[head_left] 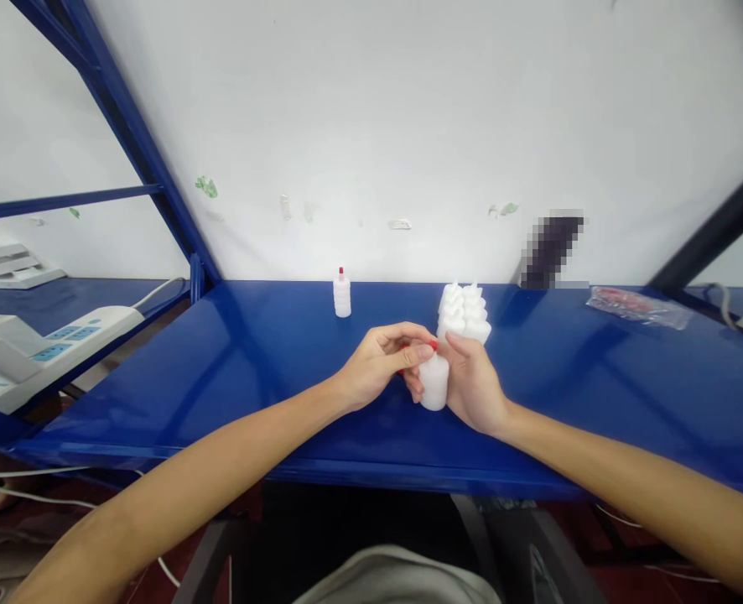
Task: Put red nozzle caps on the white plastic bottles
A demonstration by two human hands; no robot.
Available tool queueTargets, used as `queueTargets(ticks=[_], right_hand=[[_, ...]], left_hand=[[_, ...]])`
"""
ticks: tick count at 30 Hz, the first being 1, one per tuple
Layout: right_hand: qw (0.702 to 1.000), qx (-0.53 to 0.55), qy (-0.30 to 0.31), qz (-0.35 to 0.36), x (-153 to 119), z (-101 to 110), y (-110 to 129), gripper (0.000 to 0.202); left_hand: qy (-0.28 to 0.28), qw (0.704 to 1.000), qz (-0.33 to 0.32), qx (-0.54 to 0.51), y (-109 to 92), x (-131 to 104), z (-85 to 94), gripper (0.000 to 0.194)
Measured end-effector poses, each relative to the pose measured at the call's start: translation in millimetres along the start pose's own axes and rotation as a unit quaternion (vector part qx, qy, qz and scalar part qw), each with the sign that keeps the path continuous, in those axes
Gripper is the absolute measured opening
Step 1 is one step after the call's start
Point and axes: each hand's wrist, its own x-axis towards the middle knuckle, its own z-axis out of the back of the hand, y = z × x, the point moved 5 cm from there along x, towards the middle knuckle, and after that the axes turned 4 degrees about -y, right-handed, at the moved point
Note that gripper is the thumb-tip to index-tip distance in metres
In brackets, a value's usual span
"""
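Left hand (384,361) grip: thumb and fingers pinched on the red cap (433,345) at the neck of a white bottle (434,386). Right hand (480,390) grip: cupped on the bottle's right side, steadying it; its far fingers are hard to make out. Bottle is upright, nearer the front edge of the blue surface (251,361) than the back, a bit right of middle; can't tell if the base touches down. More red shows under the left hand, maybe a spare cap, too covered to confirm. Just beyond the right hand, toward the back edge, a tight cluster of white bottles (463,317), no red visible on any. Left of those, near the back edge, one lone bottle (342,298) stands upright with a red tip on. Toward the back right corner lies a clear plastic bag (639,306) with something red inside. Progress, my read: lone bottle finished, held one midway with cap seating unclear, cluster untouched, so most capping remains. Exact count left: can't tell.
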Motion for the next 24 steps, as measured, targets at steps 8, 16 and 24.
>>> queueTargets(ticks=[8,16,24], right_hand=[[0.997,-0.072,0.034,-0.009,-5,2,-1,0.040],[0.996,-0.075,0.034,-0.024,1,6,-4,0.043],[0.979,-0.183,0.078,-0.051,0,2,-6,0.028]], left_hand=[[0.034,0.994,-0.063,0.081,-10,-1,-0.5,0.025],[0.018,0.981,-0.120,0.152,-15,-1,-0.5,0.024],[-0.255,0.898,-0.202,0.297,-44,19,81.3,0.031]])
